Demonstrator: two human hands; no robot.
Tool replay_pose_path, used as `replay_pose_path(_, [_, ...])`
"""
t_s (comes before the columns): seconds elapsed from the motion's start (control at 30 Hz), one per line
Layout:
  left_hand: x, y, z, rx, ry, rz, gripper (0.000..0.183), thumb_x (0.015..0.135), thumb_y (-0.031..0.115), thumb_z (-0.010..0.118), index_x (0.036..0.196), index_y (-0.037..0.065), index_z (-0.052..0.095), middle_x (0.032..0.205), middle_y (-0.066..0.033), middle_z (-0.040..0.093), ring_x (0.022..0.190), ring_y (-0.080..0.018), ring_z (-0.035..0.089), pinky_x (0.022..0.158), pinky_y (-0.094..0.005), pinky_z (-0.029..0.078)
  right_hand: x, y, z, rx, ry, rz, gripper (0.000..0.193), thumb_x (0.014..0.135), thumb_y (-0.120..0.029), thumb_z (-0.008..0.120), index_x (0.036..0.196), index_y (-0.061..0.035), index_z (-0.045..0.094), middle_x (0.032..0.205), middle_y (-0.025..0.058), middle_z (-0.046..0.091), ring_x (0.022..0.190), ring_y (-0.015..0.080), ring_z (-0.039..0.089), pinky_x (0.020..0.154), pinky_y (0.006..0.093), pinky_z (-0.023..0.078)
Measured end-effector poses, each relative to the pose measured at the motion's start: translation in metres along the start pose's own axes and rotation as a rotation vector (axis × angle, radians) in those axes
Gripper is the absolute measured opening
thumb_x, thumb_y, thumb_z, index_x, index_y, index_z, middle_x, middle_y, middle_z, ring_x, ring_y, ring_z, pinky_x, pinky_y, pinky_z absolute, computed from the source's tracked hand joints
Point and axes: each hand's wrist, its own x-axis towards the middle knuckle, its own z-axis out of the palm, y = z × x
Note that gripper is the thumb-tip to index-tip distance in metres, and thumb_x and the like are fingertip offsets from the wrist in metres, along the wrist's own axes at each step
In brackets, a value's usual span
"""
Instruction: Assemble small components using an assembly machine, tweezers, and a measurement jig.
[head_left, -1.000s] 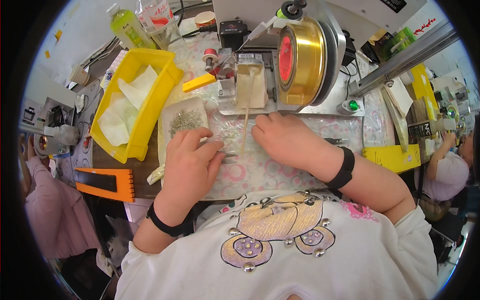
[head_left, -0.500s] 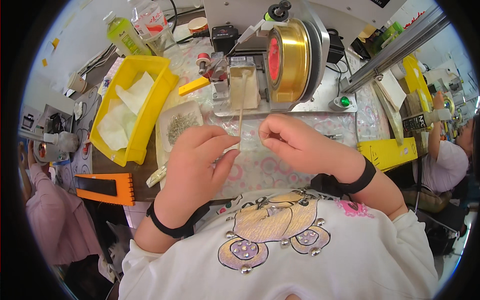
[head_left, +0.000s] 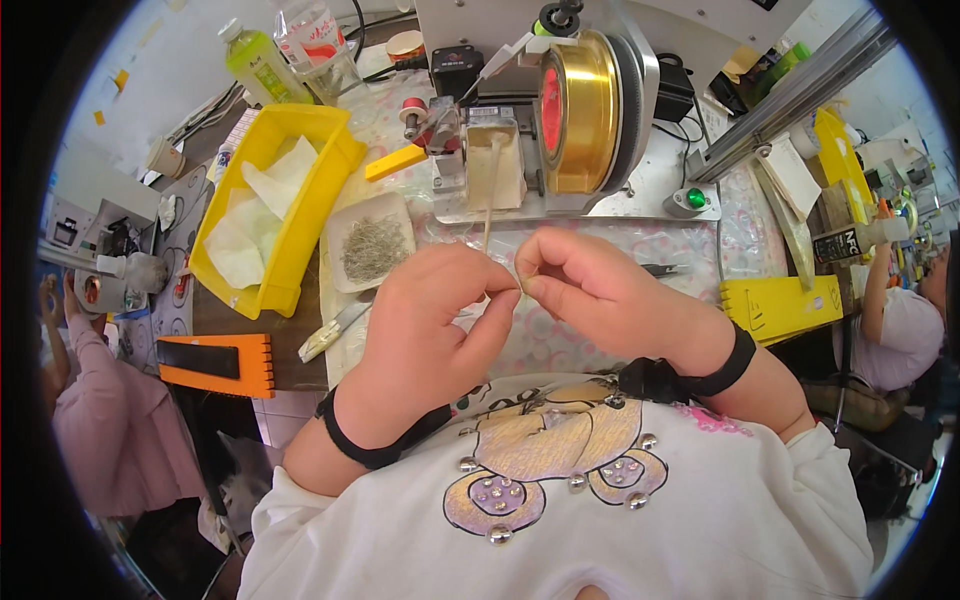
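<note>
My left hand (head_left: 440, 315) and my right hand (head_left: 610, 300) meet in front of the machine, thumb and forefinger pinched on each. Between their fingertips is something tiny that I cannot make out. A thin pale stick (head_left: 489, 205) with a white tip leans from a small box (head_left: 507, 185) on the machine toward my left hand, which hides its lower end. Left of that hand, a white dish (head_left: 336, 232) bears a heap of thin silvery wire-like pieces (head_left: 372, 250). The machine carries a gold reel (head_left: 585, 115).
A yellow bin (head_left: 350, 160) with white sheets stands left, near a yellow block (head_left: 395, 162) and a cutter knife (head_left: 333, 333). An orange toothed piece (head_left: 262, 366) lies at the table's edge. Tweezers (head_left: 662, 269) lie beyond my right hand. People sit on both sides.
My left hand has moved right, bringing its fingertips against those of my right hand. The stick's lower end is now hidden. The whole view has shifted slightly.
</note>
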Motion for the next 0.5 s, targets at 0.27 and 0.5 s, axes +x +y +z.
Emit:
replay_pose_path(0.27, [-0.015, -0.01, -0.01, -0.164, 0.244, -0.353, 0.005, 0.079, 0.001, 0.062, 0.078, 0.001, 0.057, 0.071, -0.0054, 0.055, 0.061, -0.014, 0.05, 0.056, -0.0258, 0.04, -0.015, -0.012, -0.001, -0.817, 0.146, -0.025, 0.013, 0.082, -0.008, 0.058, 0.093, -0.0021, 0.054, 0.08, 0.011, 0.056, 0.074, 0.0244, 0.056, 0.066, 0.0359, 0.045])
replay_pose_path(0.5, [-0.016, -0.004, -0.032, -0.677, 0.275, -0.488, 0.004, 0.087, 0.004, 0.056, 0.084, 0.001, 0.055, 0.075, 0.0, 0.054, 0.069, -0.0064, 0.048, 0.063, -0.0191, 0.037, 0.007, -0.037, 0.021, -0.673, 0.29, -0.359, 0.02, 0.079, -0.007, 0.062, 0.098, -0.0045, 0.058, 0.081, 0.0124, 0.057, 0.072, 0.0285, 0.058, 0.063, 0.0377, 0.046])
